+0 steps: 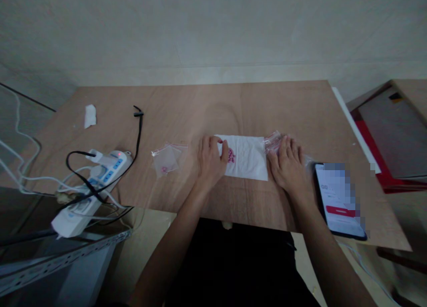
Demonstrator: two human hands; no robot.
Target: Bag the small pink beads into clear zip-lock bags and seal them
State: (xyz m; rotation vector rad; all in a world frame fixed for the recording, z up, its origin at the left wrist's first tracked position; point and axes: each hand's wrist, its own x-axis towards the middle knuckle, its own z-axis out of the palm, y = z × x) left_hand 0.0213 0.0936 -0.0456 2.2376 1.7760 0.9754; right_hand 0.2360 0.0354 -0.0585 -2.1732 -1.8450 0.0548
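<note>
In the head view, one white cloth lies flat on the table between the hands, probably to keep the small red beads together and easy to see. The left hand curls at its left edge, thumb and forefinger narrowly apart; whether they pinch anything, I cannot tell. The right hand lies flat, fingers slightly spread, seemingly steadying clear bags. Counted: one phone, one power strip; beads and bags defy counting.

You have two hands and one white sheet; around it, one phone at four o'clock, one power strip toward eight, one white wad toward ten.
</note>
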